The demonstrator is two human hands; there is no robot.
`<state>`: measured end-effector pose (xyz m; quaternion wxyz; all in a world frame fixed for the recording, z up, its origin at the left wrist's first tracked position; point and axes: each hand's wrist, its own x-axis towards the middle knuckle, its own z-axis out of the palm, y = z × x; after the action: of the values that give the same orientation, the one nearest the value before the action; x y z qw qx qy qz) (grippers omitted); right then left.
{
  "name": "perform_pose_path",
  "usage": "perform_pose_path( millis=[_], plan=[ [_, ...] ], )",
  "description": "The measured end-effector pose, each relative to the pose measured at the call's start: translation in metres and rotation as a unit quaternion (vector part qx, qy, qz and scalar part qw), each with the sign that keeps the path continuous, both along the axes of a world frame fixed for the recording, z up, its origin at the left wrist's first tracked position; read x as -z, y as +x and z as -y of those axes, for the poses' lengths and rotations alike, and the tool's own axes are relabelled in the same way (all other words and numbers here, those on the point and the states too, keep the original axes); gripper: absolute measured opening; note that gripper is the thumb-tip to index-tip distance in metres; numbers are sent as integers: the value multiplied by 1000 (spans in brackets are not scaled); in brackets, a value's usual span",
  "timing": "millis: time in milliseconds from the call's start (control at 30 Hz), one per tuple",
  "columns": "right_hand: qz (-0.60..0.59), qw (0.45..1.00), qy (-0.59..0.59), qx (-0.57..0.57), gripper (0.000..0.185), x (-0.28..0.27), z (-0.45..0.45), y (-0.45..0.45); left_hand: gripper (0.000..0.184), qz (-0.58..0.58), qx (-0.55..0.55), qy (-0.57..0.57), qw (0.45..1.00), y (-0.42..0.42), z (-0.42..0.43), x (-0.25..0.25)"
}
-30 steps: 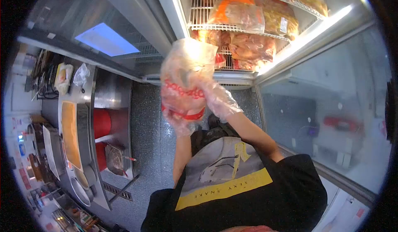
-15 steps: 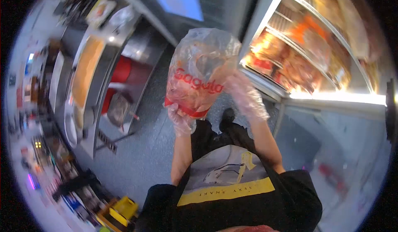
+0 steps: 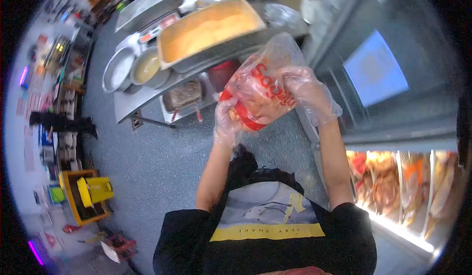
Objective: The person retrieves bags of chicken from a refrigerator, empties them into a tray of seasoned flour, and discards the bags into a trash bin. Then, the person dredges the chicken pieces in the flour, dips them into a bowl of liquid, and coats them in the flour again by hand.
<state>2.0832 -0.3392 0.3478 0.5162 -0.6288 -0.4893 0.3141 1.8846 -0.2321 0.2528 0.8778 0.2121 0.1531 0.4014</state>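
A clear plastic bag (image 3: 263, 90) with red lettering and a red band hangs in front of me, with pale pinkish pieces like raw meat inside. Its lower left edge is gripped by my left hand (image 3: 227, 122), fingers closed on the plastic. On the bag's right side, my right hand (image 3: 309, 95) is closed around the plastic; its fingertips are partly lost against the bag. Both hands wear clear disposable gloves. Beyond the bag stands a deep metal tray (image 3: 211, 29) of orange-tan breading-like powder on a steel table.
Left of the tray are a bowl of white stuff (image 3: 119, 71) and a pot of yellowish liquid (image 3: 146, 67). A lower shelf holds a tub (image 3: 183, 95). At right is a lit cabinet (image 3: 393, 186) of bagged food. A yellow bin (image 3: 96, 191) and another person (image 3: 64, 122) are farther left.
My view has turned left, away from the lit cabinet and towards the steel table. The bag has come along in both hands and is now tilted.
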Motion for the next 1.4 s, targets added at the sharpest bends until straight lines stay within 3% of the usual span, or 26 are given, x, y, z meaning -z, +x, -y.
perform_pose_path(
  millis=[100,167,200,233,300,367,400,433,467,533,633,667,700,767,833,900,933,967,1000,1133,1167,1233,1300,1333,1367,1400],
  plan=[
    [-38,999,31,-22,21,8,-99,-17,44,2,-9,-8,1000,-26,-81,-22],
    [7,998,51,-32,21,12,-153,-32,42,-13,-25,6,1000,-50,-123,-34],
    [111,991,73,32,28,7,-173,-49,42,-15,-61,95,994,-59,-131,-58],
    [112,991,73,22,28,-4,-192,-59,41,-36,-51,63,996,-60,-159,-64],
    [-57,998,-26,-10,30,-32,-227,-66,40,-54,-49,30,997,-57,-210,-73],
    [11,995,-90,-36,35,10,-283,-35,38,-135,-86,213,964,-56,-257,-88],
    [-214,971,9,-104,38,52,-314,-23,38,-384,-91,401,826,-56,-281,-110],
    [-429,882,104,-165,42,73,-338,-16,38,-593,-83,539,592,-55,-306,-132],
    [-429,881,102,-171,42,72,-350,-21,38,-596,-88,536,591,-44,-332,-142],
    [-607,775,63,-163,46,73,-371,-43,34,-562,-121,721,388,-16,-373,-157],
    [-660,733,65,-151,49,104,-420,-62,29,-635,-30,680,366,9,-391,-197],
    [-654,745,61,-117,52,117,-434,-65,25,-633,-42,715,294,18,-413,-190],
    [-660,740,61,-117,52,118,-444,-66,25,-636,-37,714,290,27,-423,-194],
    [-699,690,78,-174,54,124,-460,-67,25,-628,23,662,409,49,-444,-198],
    [-732,643,80,-210,55,151,-488,-62,31,-610,68,698,368,64,-466,-197],
    [-716,671,53,-186,51,171,-510,-55,37,-590,103,728,335,67,-483,-188],
    [-659,728,65,-177,58,176,-513,-52,44,-492,90,616,609,55,-479,-172],
    [-598,781,73,-164,66,172,-513,-50,55,-348,66,442,824,40,-475,-152],
    [-612,737,120,-262,63,165,-516,-41,60,-324,36,475,818,20,-477,-112],
    [-674,720,8,-166,46,211,-542,-25,56,-586,-44,645,489,20,-440,-41],
    [-702,690,-57,-165,39,221,-538,-25,51,-590,-108,637,483,28,-437,-15],
    [-679,728,-46,-78,43,188,-533,-31,46,-595,-177,623,476,35,-441,-7],
    [-701,693,-42,-163,49,203,-536,-30,30,-533,-276,544,587,40,-450,-29],
    [-706,689,-50,-158,49,213,-532,-36,26,-568,-272,542,556,32,-453,-29],
    [-765,623,-84,-143,49,223,-538,-38,22,-603,-268,540,524,24,-455,-30],
    [-816,553,-112,-129,48,226,-548,-37,16,-593,-243,547,538,27,-457,-52]
  ],
)
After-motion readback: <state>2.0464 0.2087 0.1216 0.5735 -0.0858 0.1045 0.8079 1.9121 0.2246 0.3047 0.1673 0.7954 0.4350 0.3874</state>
